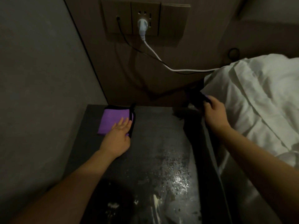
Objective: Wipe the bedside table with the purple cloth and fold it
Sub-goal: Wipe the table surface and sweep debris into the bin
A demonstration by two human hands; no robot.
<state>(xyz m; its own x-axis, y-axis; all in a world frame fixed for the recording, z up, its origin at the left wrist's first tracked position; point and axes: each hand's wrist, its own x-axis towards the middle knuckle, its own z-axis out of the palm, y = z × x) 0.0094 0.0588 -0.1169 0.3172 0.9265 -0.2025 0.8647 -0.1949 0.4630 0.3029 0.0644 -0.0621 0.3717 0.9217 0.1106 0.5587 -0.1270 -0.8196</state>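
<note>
Head view. Left hand [119, 135] flat, fingers straight and together, pressing on the folded purple cloth [111, 121] at the far left corner of the bedside table [153, 143]. Cloth square, soft pile, black edging along its right side, with a small black loop standing up at the far corner. Right hand [213, 110] beyond the table's far right corner, fingers curled around a dark fabric piece [198, 98] showing a bit of purple; blurred, hard to tell more. Table top dark, glossy, speckled with wet shine and pale smears near the front. Right of the table, white wrinkled bedding [258, 97]. Behind the table, wall socket panel [145, 18] with a white plug and cable [155, 54] and a thin black cable [123, 36].
</note>
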